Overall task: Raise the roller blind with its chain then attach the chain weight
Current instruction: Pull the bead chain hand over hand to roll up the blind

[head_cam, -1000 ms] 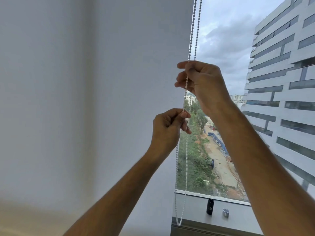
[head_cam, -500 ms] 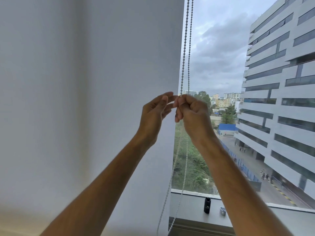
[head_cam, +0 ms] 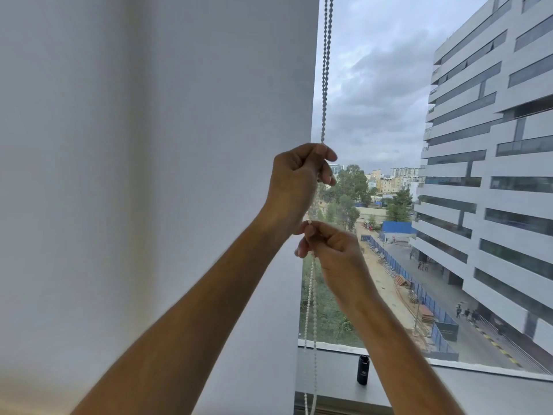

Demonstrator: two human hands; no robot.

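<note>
Both hands grip the chain (head_cam: 325, 85): left hand (head_cam: 294, 181) at twelve o'clock, right hand (head_cam: 335, 253) below. The blind (head_cam: 149, 145) hangs low; the weight (head_cam: 362, 374) on the sill, five o'clock, seems unattached.

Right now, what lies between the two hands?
Only a short run of bead chain joins left hand above to right hand below, in the head view.

Bead chain (head_cam: 325, 70): top cut by upper edge, loop bottom cut by lower edge; stretch inside left hand (head_cam: 294, 181) and right hand (head_cam: 335, 253) hidden. Roller blind (head_cam: 155, 145): top and bottom out of frame. Black cylinder (head_cam: 363, 369) on sill: markings illegible.
</note>
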